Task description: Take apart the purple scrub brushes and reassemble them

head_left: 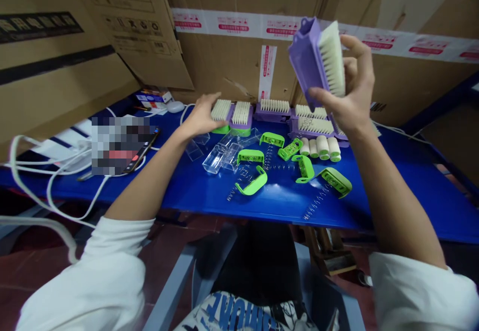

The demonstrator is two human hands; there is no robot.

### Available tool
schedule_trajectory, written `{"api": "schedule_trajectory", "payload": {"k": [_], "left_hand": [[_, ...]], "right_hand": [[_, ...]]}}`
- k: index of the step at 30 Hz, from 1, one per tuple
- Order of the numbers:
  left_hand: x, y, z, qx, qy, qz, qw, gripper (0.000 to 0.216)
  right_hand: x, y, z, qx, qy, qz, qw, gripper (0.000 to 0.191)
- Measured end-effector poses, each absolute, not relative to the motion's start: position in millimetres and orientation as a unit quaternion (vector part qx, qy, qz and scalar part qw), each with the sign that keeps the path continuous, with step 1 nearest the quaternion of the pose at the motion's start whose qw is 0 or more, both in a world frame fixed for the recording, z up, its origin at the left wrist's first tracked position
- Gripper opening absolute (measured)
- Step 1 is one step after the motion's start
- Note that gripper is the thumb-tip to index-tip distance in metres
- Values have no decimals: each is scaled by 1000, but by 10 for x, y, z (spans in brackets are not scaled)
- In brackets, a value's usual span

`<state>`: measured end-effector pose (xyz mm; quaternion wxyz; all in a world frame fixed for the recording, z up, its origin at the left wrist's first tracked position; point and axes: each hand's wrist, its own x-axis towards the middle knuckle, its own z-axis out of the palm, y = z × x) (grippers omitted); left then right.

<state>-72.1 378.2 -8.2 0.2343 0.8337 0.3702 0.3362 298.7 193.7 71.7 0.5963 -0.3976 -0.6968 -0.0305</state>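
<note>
White sleeve, purple brush, clear boxes

Brushes bar the back and green clips, perhaps springs, the middle; far right is passable.

From here I log a shiny blue tabletop. Beneath my right hand: purple white-bristled brushes, short cream green-ended cylinders. Between grips: bright-green curved plastic clips, thin metal coil springs. At my left hand: two green-based purple brushes, clear plastic boxes.
</note>
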Motion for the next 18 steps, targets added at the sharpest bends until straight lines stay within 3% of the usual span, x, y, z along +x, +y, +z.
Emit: {"api": "schedule_trajectory", "payload": {"k": [3, 5, 8, 11, 18], "left_hand": [[-466, 3313, 83, 769, 259, 457, 365, 121], [-281, 2964, 160, 720, 211, 464, 471, 128], [-102, 2601, 181, 693, 178, 465, 521, 124], [-68, 2552, 134, 672, 175, 492, 524, 116], [-97, 2996, -75, 593, 151, 541, 577, 111]], "right_hand": [[2789, 1617, 624, -437, -730, -95, 517, 100], [2636, 1532, 538, -468, -749, -100, 457, 104], [2480, 1511, 421, -461, -780, -86, 415, 101], [2568, 1505, 341, -465, -756, -91, 452, 91], [3096, 1450, 231, -522, -647, -162, 532, 42]]}}
